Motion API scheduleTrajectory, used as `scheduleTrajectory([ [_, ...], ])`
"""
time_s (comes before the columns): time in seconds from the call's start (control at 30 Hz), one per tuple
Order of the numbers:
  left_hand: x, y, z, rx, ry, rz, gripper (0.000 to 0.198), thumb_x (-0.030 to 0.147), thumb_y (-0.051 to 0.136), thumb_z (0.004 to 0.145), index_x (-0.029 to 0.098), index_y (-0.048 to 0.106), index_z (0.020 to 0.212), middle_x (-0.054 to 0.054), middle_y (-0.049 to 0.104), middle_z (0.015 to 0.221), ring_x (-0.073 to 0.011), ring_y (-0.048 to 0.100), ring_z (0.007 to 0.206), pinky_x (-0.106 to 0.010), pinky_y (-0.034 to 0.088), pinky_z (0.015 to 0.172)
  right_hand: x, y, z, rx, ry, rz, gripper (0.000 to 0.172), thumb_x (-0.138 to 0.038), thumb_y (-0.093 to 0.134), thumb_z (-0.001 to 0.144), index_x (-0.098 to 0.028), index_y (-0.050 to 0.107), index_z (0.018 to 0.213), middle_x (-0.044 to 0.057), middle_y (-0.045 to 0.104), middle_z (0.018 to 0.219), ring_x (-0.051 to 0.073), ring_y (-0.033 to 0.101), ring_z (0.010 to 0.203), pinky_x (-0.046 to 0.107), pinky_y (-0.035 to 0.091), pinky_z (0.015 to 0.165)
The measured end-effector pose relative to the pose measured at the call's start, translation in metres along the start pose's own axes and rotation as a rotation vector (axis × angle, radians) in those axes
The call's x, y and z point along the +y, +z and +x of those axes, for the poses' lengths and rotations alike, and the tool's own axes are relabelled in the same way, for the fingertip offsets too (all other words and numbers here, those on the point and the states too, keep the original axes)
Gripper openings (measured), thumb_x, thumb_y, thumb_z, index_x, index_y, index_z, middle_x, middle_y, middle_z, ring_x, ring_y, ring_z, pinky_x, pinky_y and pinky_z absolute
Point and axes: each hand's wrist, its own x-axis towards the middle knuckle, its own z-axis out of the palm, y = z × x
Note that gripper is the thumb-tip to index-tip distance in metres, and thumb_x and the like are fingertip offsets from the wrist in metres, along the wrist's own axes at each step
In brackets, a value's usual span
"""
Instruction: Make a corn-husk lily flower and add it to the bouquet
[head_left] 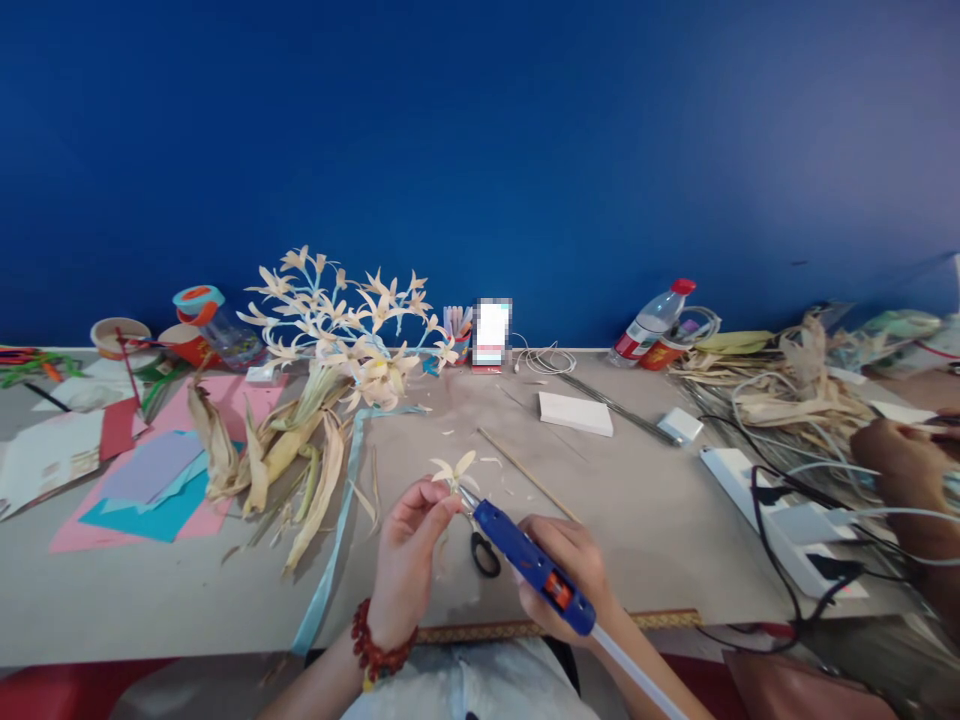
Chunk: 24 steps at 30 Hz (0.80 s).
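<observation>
My left hand [414,540], with a red bead bracelet [379,645] at the wrist, pinches a small cream husk flower [454,470] from below. My right hand [562,565] is wrapped round a blue glue gun [525,555], a white glue stick [637,672] coming out of its rear. The gun's metal nozzle [469,497] meets the flower's underside by my left fingertips; whether it touches cannot be made out. Below the nozzle lie scissors [485,555] with black handles, their blades partly hidden. Behind my left hand stands a bunch of similar husk flowers [367,340] on pale blue stems.
Dry corn husks [315,490] and coloured paper [161,490] lie left, beside a light blue ribbon [341,540]. A thin stick [529,473] and a white block [576,413] lie centre right. At right are a power strip [739,495] with cables and another person's hand [900,460].
</observation>
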Motion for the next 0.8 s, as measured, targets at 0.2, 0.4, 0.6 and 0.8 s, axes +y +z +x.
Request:
scheduleTrajectory([
  [0.2, 0.003, -0.001, -0.001, -0.009, 0.004, 0.002, 0.011, 0.023, 0.073, 0.078, 0.018, 0.064, 0.074, 0.001, 0.059, 0.077, -0.0125, 0.055, 0.078, -0.023, 0.043, 0.077, 0.002, 0.003, -0.001, -0.011, 0.021, -0.023, 0.006, -0.027, 0.045, 0.077, -0.023, 0.041, 0.076, -0.002, 0.045, 0.059, 0.014, 0.044, 0.047, 0.025, 0.033, 0.048],
  [0.4, 0.006, -0.004, -0.002, 0.054, 0.01, -0.047, 0.012, 0.022, 0.076, 0.074, 0.019, 0.065, 0.073, 0.002, 0.061, 0.075, -0.0115, 0.058, 0.078, -0.021, 0.043, 0.075, 0.018, 0.002, -0.005, -0.014, 0.102, -0.167, 0.008, -0.029, 0.048, 0.08, -0.021, 0.049, 0.083, 0.0, 0.053, 0.062, 0.014, 0.049, 0.049, 0.024, 0.036, 0.051],
  [0.6, 0.02, -0.016, -0.004, 0.104, 0.088, -0.076, 0.013, 0.025, 0.078, 0.072, 0.02, 0.066, 0.071, 0.001, 0.064, 0.072, -0.0125, 0.06, 0.079, -0.021, 0.045, 0.078, 0.069, -0.016, -0.017, -0.065, 0.416, -0.456, 0.016, -0.037, 0.05, 0.085, -0.022, 0.054, 0.088, 0.003, 0.065, 0.071, 0.019, 0.062, 0.058, 0.025, 0.038, 0.053],
  [0.8, 0.023, -0.022, -0.002, 0.109, 0.077, -0.053, 0.015, 0.026, 0.079, 0.07, 0.02, 0.065, 0.07, 0.001, 0.065, 0.072, -0.0121, 0.06, 0.078, -0.021, 0.046, 0.077, 0.123, -0.045, -0.013, -0.18, 0.751, -0.755, 0.02, -0.04, 0.048, 0.091, -0.023, 0.055, 0.098, 0.006, 0.07, 0.094, 0.021, 0.067, 0.075, 0.025, 0.037, 0.056],
])
